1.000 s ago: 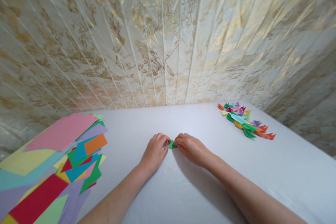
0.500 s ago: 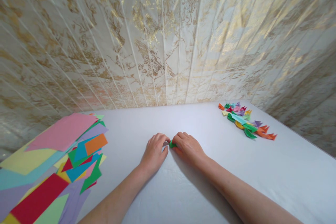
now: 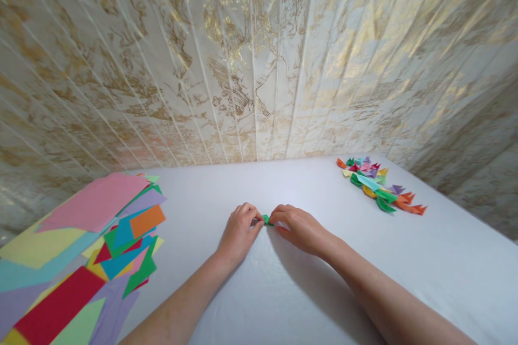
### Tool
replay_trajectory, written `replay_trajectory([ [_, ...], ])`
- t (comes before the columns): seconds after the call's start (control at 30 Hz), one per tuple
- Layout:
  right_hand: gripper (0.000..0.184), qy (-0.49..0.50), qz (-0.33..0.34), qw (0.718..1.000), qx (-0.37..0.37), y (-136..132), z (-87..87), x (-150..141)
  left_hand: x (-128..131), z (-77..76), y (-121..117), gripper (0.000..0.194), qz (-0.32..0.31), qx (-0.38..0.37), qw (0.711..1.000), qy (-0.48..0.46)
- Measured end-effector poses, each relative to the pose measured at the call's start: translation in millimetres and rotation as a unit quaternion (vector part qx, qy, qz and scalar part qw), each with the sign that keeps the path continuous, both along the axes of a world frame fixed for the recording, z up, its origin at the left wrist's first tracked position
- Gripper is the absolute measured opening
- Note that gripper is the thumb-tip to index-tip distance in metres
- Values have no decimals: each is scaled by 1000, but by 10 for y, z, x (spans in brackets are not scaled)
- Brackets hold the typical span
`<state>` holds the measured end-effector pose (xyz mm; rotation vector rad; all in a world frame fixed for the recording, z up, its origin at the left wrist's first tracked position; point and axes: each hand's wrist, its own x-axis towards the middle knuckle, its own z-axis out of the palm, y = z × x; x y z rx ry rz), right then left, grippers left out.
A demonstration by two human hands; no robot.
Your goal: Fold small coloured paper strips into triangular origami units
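A small folded piece of green paper (image 3: 266, 219) lies between my hands at the middle of the white table (image 3: 243, 186). My left hand (image 3: 242, 229) pinches its left end between thumb and fingertips. From the other side, my right hand (image 3: 301, 227) has its curled fingertips at the paper's right end, thumb a little apart from the fingers. Part of the green paper is covered by the fingertips, so its exact folded shape is hard to make out.
Loose sheets and cut pieces of coloured paper (image 3: 97, 202) overlap along the left side, with a red rectangle (image 3: 60, 304) near the front. Several small folded paper figures (image 3: 386, 197) form a cluster at the back right. A patterned gold-and-white curtain (image 3: 251, 64) hangs behind the table.
My right hand has lifted and shifted slightly right, loosening its curl, and more of the green paper shows. The left hand has closed its thumb and fingers on the paper's left end.
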<state>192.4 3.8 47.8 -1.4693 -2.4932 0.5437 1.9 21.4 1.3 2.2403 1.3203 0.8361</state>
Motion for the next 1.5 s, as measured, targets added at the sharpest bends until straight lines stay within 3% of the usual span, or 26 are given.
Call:
replay_trajectory([
  [0.23,29,23,15,999,-20,3,38,69,69,6,-17,6,34,12,999,30],
  [0.77,27,120,26,992,37,99,-211,35,109,12,-49,9,66,9,997,35],
  [1.5,33,96,34,994,24,43,-141,5,97,-8,-34,8,66,24,996,50],
])
